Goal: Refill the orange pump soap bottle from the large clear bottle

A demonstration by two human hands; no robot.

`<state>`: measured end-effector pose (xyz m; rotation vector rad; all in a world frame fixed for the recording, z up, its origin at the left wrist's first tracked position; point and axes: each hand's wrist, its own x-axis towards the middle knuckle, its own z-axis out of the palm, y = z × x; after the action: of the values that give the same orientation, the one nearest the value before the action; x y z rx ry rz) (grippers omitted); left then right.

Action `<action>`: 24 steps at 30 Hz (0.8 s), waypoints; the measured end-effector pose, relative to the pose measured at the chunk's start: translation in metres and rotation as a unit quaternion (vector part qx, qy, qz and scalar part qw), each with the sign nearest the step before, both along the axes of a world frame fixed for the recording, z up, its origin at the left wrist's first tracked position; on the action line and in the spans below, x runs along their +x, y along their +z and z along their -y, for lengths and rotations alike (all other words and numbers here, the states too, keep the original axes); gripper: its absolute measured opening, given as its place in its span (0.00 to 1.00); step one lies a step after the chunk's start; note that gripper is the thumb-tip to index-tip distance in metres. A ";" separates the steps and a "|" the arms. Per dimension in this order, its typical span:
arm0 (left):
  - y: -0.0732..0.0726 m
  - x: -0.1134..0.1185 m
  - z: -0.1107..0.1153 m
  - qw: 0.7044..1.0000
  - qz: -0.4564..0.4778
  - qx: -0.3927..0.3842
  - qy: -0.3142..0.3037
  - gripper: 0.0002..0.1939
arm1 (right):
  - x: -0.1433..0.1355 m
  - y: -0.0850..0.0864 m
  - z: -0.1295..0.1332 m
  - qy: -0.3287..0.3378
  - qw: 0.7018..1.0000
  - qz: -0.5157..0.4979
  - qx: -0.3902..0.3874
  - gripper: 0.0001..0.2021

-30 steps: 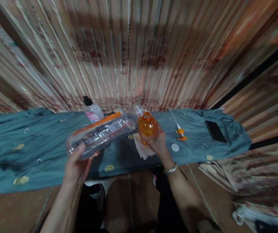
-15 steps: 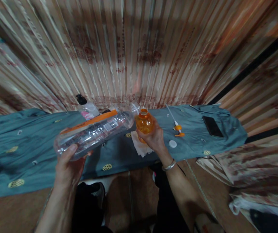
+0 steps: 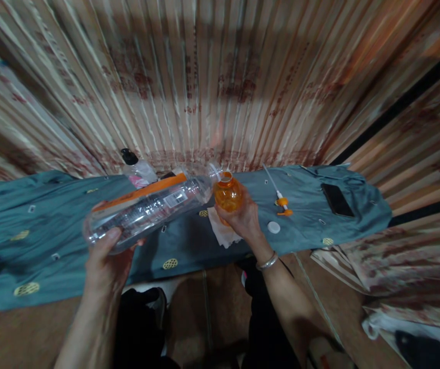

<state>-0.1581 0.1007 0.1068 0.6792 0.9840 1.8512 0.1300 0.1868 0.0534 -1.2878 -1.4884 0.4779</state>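
A large clear plastic bottle (image 3: 148,215) with an orange-edged label lies tilted in my left hand (image 3: 108,259), which is closed round its base end. Its open neck points right, beside the mouth of an orange see-through bottle (image 3: 228,193). My right hand (image 3: 245,218) is wrapped round that orange bottle, which stands roughly upright with its top uncapped. Whether the two rims touch, I cannot tell. Under the orange bottle lies a white tissue (image 3: 222,236). To its right are an orange pump head with a thin tube (image 3: 282,202) and a white cap (image 3: 274,227).
A teal patterned cloth (image 3: 189,246) covers the narrow table. At the back left stands a clear bottle with a black pump (image 3: 141,171). A black phone (image 3: 336,200) lies at the right end. Pleated curtains (image 3: 212,92) hang close behind the table.
Almost everything is as it was. The clear bottle and my left hand have shifted very slightly left, and the orange bottle has tipped a touch toward the clear bottle's neck.
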 end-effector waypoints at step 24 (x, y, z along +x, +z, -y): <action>0.019 -0.002 0.010 0.992 -0.066 0.033 0.098 0.47 | 0.000 -0.015 0.004 0.004 0.995 0.066 0.078 0.40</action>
<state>-0.1598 0.0908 0.1258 0.7760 1.1128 2.0390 0.1296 0.1823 0.0388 -1.2088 -1.6091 0.2790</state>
